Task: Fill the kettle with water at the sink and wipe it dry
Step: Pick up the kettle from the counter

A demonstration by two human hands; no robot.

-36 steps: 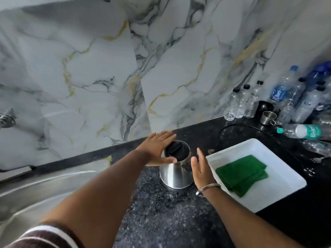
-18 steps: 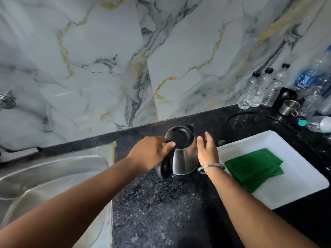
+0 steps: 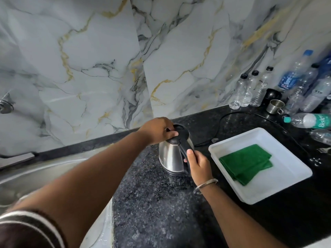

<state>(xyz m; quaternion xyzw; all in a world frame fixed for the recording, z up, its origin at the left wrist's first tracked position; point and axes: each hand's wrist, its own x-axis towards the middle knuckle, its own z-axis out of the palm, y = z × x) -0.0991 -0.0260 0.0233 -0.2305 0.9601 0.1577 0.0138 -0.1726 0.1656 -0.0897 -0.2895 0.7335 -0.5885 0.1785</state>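
Observation:
A steel kettle (image 3: 170, 157) with a black lid and black handle stands on the dark granite counter (image 3: 154, 203). My left hand (image 3: 158, 130) rests on the lid at the kettle's top, fingers curled on it. My right hand (image 3: 198, 164) grips the black handle on the kettle's right side. The steel sink (image 3: 35, 178) lies at the left, and a wall tap (image 3: 6, 104) shows at the left edge. A folded green cloth (image 3: 247, 162) lies in a white tray (image 3: 279, 187) to the right of the kettle.
A black power cord (image 3: 223, 119) curves over the counter behind the tray. Several plastic water bottles (image 3: 250, 88) stand along the marble wall at the back right, with a small steel cup (image 3: 275, 106). One bottle (image 3: 309, 120) lies on its side.
The kettle has turned so its handle now faces right. My right hand has closed on the handle, and my left hand has shifted onto the lid.

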